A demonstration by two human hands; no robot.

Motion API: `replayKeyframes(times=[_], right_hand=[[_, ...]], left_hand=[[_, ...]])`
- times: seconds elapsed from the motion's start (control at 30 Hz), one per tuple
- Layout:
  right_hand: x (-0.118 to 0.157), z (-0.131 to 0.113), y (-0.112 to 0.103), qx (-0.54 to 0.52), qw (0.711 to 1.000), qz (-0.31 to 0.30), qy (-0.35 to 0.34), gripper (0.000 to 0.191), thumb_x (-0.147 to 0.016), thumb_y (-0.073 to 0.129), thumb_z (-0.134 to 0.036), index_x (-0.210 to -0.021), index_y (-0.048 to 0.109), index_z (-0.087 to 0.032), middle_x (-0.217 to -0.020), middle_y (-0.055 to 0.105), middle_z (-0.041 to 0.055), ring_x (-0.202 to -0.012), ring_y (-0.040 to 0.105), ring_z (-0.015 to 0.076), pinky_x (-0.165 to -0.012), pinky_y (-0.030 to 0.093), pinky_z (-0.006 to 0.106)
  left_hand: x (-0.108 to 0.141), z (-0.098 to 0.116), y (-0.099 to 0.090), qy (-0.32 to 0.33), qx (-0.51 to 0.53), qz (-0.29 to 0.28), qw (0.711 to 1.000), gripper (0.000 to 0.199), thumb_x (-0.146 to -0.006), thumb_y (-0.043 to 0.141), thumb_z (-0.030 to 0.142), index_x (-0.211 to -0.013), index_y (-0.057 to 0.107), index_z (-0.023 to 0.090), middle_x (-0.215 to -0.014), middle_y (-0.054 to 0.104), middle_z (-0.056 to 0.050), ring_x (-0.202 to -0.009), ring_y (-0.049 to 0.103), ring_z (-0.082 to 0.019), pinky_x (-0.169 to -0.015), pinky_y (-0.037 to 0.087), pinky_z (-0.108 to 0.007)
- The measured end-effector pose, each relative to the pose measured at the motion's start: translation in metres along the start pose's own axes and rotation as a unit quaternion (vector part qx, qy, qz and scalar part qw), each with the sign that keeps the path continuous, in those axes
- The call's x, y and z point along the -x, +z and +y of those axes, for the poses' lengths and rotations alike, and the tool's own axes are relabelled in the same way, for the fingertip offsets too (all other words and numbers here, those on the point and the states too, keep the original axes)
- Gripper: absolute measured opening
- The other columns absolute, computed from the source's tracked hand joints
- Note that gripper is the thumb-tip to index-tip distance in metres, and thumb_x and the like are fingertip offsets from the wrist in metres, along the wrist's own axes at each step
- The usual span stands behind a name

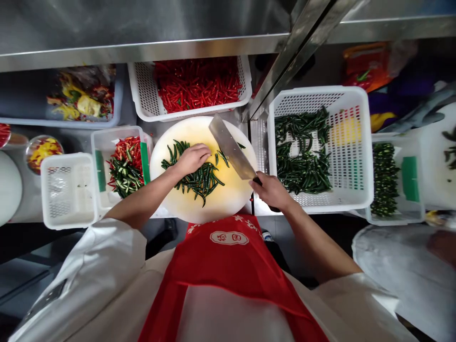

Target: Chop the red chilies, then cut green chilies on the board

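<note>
A round white cutting board (228, 199) lies in front of me with a heap of green chillies (201, 180) on it. My left hand (193, 157) rests on top of the heap, fingers curled over the chillies. My right hand (272, 191) grips the dark handle of a cleaver (231, 148). The broad blade angles up and left above the board, next to my left hand.
A white basket of green chillies (351, 142) stands right of the board, a basket of red chillies (199, 85) behind it. A tub of cut red and green chillies (124, 166) and an empty basket (67, 190) stand left. Another person's sleeve (399, 275) is at right.
</note>
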State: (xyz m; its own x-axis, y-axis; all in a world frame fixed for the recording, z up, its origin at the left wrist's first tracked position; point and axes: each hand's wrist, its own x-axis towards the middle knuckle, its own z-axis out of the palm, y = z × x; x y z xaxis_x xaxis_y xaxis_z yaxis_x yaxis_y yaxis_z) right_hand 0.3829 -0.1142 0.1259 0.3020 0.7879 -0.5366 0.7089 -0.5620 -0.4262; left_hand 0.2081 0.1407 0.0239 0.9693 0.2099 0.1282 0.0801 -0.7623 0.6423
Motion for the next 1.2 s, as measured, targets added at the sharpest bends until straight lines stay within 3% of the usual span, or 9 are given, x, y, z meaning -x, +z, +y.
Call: replayKeyframes(times=[0.17,0.37,0.47,0.57,0.77,0.93,1.1,1.2], right_hand=[[0.037,0.005,0.003,0.001,0.999,-0.045,-0.026,0.021,-0.095,0.041,-0.038,-0.082,0.047,-0.022,-0.074,0.066,0.0052,-0.071,0.061,0.0194,-0.061,0.032,0.026],[0.042,0.004,0.022,0.004,0.999,-0.031,-0.024,0.019,-0.095,0.041,-0.036,-0.083,0.047,-0.022,-0.077,0.066,0.0065,-0.073,0.062,0.0198,-0.062,0.031,0.027],[0.043,0.004,0.024,-0.005,1.0,-0.003,-0.008,0.019,-0.095,0.042,-0.036,-0.082,0.046,-0.022,-0.074,0.066,0.0055,-0.07,0.061,0.0197,-0.059,0.029,0.027],[0.046,0.003,0.024,-0.015,1.0,0.015,-0.008,0.02,-0.094,0.043,-0.036,-0.08,0.045,-0.023,-0.071,0.064,0.0044,-0.067,0.06,0.0191,-0.058,0.028,0.027],[0.047,-0.007,0.024,-0.009,1.0,0.012,-0.001,0.019,-0.094,0.043,-0.036,-0.082,0.047,-0.022,-0.072,0.066,0.0047,-0.069,0.061,0.0189,-0.058,0.027,0.027],[0.043,-0.019,0.023,-0.009,1.0,-0.005,-0.007,0.018,-0.094,0.044,-0.034,-0.081,0.048,-0.022,-0.074,0.065,0.005,-0.07,0.06,0.018,-0.059,0.028,0.026],[0.046,-0.019,0.007,-0.046,0.998,-0.052,0.0,0.02,-0.094,0.045,-0.035,-0.079,0.046,-0.022,-0.061,0.061,0.0016,-0.063,0.059,0.0167,-0.059,0.03,0.026],[0.047,-0.018,0.001,-0.046,0.996,-0.074,0.008,0.02,-0.095,0.044,-0.035,-0.08,0.047,-0.022,-0.064,0.064,0.0029,-0.062,0.06,0.0165,-0.058,0.031,0.025]], left_hand=[[0.016,-0.004,-0.016,0.01,-0.069,-0.149,0.986,0.015,-0.088,0.059,0.033,-0.092,0.069,0.023,-0.088,0.068,-0.002,-0.088,0.062,-0.02,-0.083,0.046,-0.035],[0.007,0.002,-0.011,-0.029,-0.123,-0.201,0.971,0.007,-0.081,0.063,0.026,-0.08,0.067,0.021,-0.082,0.066,-0.002,-0.078,0.062,-0.02,-0.072,0.044,-0.032],[-0.005,0.013,-0.012,-0.039,-0.106,-0.145,0.983,0.01,-0.084,0.059,0.027,-0.087,0.066,0.021,-0.088,0.065,-0.003,-0.083,0.062,-0.019,-0.072,0.045,-0.03],[-0.015,0.022,-0.013,-0.006,-0.096,-0.086,0.992,0.019,-0.091,0.049,0.025,-0.101,0.065,0.021,-0.101,0.064,-0.005,-0.095,0.06,-0.019,-0.079,0.047,-0.03],[-0.01,0.013,0.002,0.098,-0.1,-0.107,0.984,0.028,-0.096,0.038,0.021,-0.096,0.066,0.018,-0.098,0.064,-0.009,-0.094,0.056,-0.021,-0.079,0.048,-0.033],[0.002,0.0,0.012,0.117,-0.067,-0.059,0.989,0.027,-0.097,0.039,0.024,-0.095,0.066,0.019,-0.097,0.065,-0.008,-0.093,0.056,-0.02,-0.082,0.048,-0.034],[0.008,-0.003,0.02,0.116,-0.054,-0.021,0.992,0.025,-0.096,0.042,0.024,-0.091,0.066,0.018,-0.096,0.065,-0.008,-0.095,0.057,-0.02,-0.086,0.049,-0.036],[0.01,-0.005,0.022,0.113,-0.049,-0.012,0.992,0.024,-0.096,0.043,0.022,-0.089,0.066,0.018,-0.095,0.066,-0.008,-0.095,0.058,-0.02,-0.087,0.049,-0.035]])
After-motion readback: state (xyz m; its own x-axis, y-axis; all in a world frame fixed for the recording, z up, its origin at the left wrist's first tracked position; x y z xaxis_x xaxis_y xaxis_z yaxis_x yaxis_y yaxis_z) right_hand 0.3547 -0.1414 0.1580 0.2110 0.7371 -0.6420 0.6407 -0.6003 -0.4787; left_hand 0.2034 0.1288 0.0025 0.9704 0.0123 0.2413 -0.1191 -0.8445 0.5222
